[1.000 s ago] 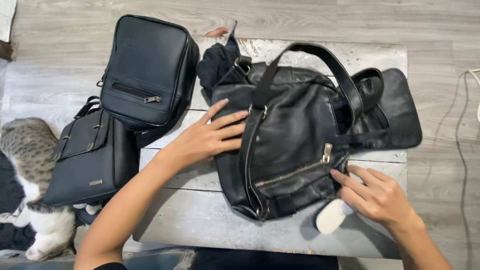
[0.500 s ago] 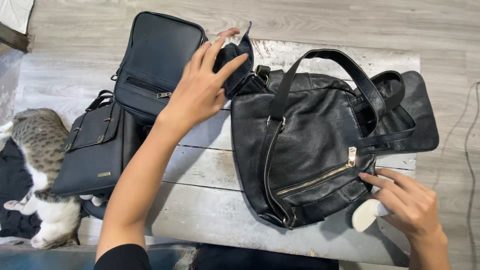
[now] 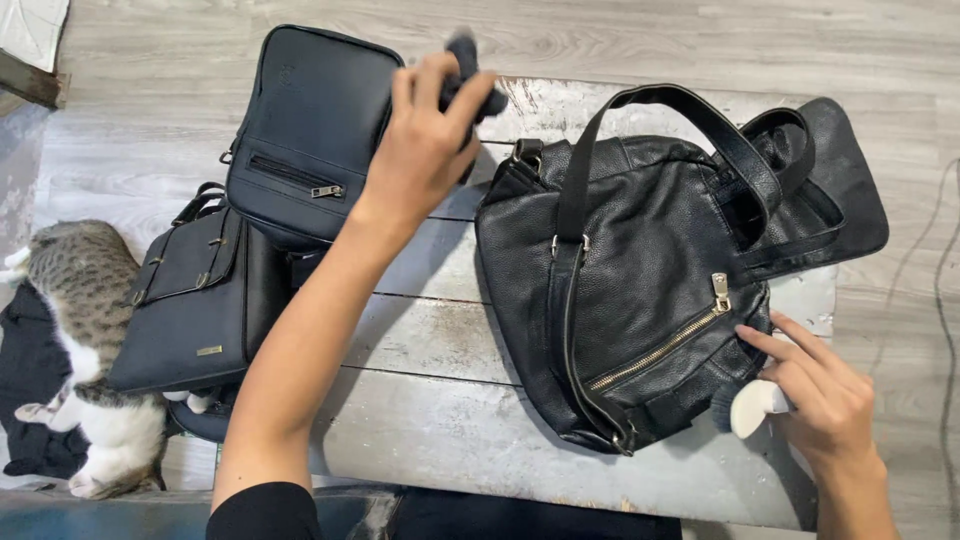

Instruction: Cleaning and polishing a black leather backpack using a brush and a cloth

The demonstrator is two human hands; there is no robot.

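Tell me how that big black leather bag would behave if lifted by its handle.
The black leather bag would probably sag: its pebbled surface already creases and slumps flat on the wooden table. The arched handle looks stiffer. It seems fairly empty, so likely light.

Three black bags: one large leather bag (image 3: 650,270), two smaller bags (image 3: 310,130) (image 3: 195,305). One cat (image 3: 85,330), one dark cloth (image 3: 470,75).

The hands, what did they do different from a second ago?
The left hand came off the big black leather bag, reached up to the far edge of the wooden table and closed on a dark cloth, which it now holds up. The right hand stayed at the bag's lower corner, holding a small white object. The two smaller black bags and the cat stayed put.
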